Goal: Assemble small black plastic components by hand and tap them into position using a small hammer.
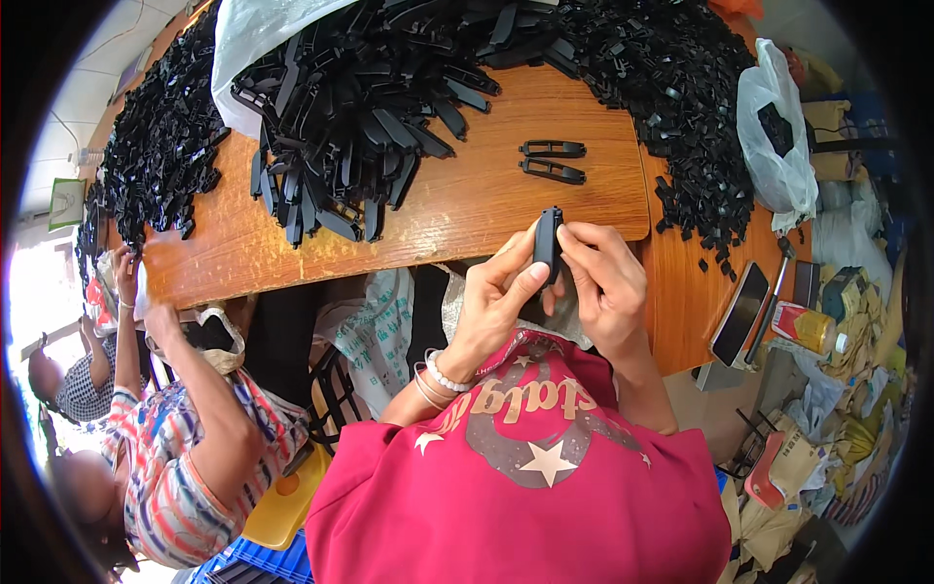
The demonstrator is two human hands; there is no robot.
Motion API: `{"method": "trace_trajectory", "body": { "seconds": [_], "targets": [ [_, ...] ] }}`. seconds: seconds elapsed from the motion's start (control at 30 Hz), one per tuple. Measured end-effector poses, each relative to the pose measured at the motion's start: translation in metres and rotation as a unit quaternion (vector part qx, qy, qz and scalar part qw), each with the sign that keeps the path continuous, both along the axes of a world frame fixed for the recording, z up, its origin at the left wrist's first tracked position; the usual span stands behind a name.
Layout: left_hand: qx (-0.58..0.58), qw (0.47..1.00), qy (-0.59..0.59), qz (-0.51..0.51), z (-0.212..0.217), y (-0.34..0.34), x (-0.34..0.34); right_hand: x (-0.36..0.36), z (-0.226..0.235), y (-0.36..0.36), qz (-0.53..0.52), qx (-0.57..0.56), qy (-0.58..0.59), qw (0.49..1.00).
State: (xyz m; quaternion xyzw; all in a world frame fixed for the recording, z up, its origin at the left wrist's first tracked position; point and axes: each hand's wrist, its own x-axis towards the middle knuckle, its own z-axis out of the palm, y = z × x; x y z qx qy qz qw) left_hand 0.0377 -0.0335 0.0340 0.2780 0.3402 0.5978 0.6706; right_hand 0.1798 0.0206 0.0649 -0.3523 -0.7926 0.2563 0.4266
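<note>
Left hand (494, 300): fingers closed in a pinch on a long, narrow, matt-black plastic casing (547, 251), thumb along its lower left side.
Right hand (613, 287): fingers bent and drawn together, tips gripping the casing's right edge near its upper end.
Held casing: between both hands, long axis towards 12 o'clock, in view across the near edge of the brown wood-grain worktop (457, 209); whether it is one piece or two cannot be told.
12 o'clock from the casing: two slim black plastic frames with open slots (553, 161), side by side and slightly apart.
Between 10 and 11: a heap of long black plastic casings (389, 107), a translucent white plastic bag (258, 54) at its left.
Between 9 and 10: a mound of small black plastic parts (161, 141).
Between 1 and 2: another mound of small black parts (691, 112).
2 o'clock: a clear plastic bag (783, 170).
Between 3 and 4: a dark-screened smartphone (740, 311).
8 o'clock: a co-worker in a striped, multicoloured top (190, 462).
</note>
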Motion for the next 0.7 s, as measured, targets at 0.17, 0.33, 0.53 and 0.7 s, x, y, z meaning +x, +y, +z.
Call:
{"method": "trace_trajectory", "body": {
  "seconds": [0.17,0.33,0.53,0.7],
  "targets": [
    [-0.099,0.968,-0.207,-0.102,-0.012,0.01,-0.021,0.002,-0.01,0.007,-0.037,-0.014,-0.041,0.998],
    [0.111,0.827,0.551,-0.01,-0.009,0.047,-0.048,0.022,-0.035,0.031,-0.002,-0.002,-0.136,0.991],
    [0.22,0.482,0.839,0.126,-0.004,0.123,-0.091,0.029,-0.058,0.051,-0.112,0.019,-0.204,0.972],
    [0.309,0.384,0.87,0.012,-0.012,0.143,-0.117,0.035,-0.048,0.064,-0.146,0.003,-0.157,0.977]
  ]
}}
